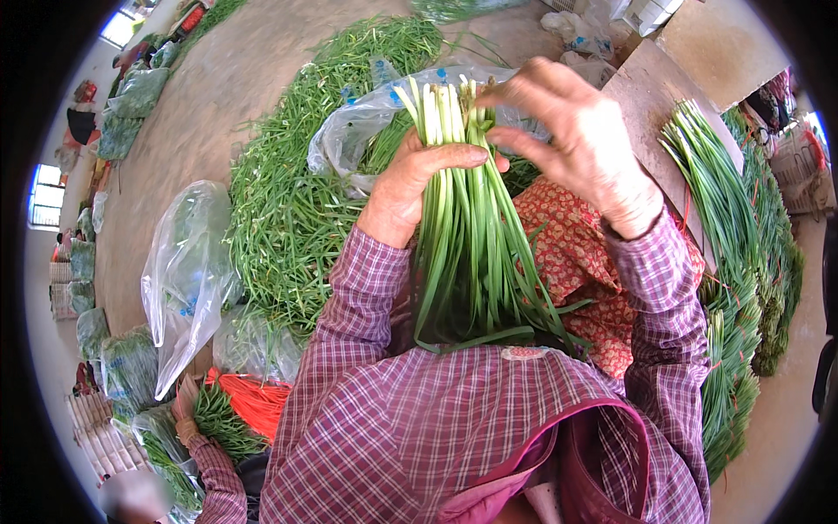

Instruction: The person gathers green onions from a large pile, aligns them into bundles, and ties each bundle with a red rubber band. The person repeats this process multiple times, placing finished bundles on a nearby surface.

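Note:
My left hand is closed around a bunch of Chinese chives, its thumb across the stalks just below their pale cut ends. The long green leaves hang down toward my chest. At the pale ends, my right hand has its thumb and fingers apart beside brownish, withered stalks. It is blurred, and whether it pinches a leaf is unclear. Behind the bunch, an open clear plastic bag with greens inside lies on a large heap of loose chive leaves. A red floral cloth covers my lap.
Tied chive bundles are stacked at my right by a board. A clear plastic bag and orange-red ties lie at left. Another person's arm reaches in at lower left. Packed bags of greens line the wall.

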{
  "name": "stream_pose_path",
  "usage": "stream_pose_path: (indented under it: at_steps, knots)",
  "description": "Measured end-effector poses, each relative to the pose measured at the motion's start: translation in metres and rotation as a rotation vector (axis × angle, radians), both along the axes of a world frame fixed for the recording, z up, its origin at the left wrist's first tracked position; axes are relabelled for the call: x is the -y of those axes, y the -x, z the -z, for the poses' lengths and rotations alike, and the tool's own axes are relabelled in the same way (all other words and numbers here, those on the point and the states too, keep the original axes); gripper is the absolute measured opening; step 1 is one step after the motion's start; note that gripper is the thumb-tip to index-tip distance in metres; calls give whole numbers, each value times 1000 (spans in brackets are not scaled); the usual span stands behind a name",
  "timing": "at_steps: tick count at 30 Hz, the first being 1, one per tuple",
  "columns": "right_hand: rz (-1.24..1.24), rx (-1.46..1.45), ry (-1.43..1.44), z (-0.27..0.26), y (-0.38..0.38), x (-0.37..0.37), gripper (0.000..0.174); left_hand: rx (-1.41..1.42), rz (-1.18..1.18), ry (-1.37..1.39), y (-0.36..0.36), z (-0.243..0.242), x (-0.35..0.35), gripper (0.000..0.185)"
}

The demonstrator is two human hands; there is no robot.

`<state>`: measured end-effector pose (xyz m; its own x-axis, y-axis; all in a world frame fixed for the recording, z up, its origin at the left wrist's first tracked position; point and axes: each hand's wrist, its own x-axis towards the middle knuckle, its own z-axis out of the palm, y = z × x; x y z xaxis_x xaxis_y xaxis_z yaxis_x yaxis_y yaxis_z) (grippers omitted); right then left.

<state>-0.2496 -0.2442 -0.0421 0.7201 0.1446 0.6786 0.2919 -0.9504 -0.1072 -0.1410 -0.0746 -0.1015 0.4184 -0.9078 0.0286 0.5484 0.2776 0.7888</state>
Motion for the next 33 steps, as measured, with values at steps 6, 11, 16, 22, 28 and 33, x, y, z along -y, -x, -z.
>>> stream_pose_path:
  at_steps: [6,11,16,22,28,33]
  knots:
    - [50,43,121,12,-11,5,19,-22,-10,-39,2,-1,-2,47]
    - [114,187,-238,-17,-11,38,17,75,56,17,2,0,1,59]
    - [671,-541,239,-26,-13,82,50,84,35,-13,2,0,1,63]
    - [-373,-230,-373,-3,-39,30,50,67,73,-14,7,-1,8,62]
    - [-427,-288,-66,2,-64,-15,37,-99,205,100,5,2,2,61]
    - [-392,-324,-388,-4,-73,-5,48,315,170,-29,-26,-19,10,26]
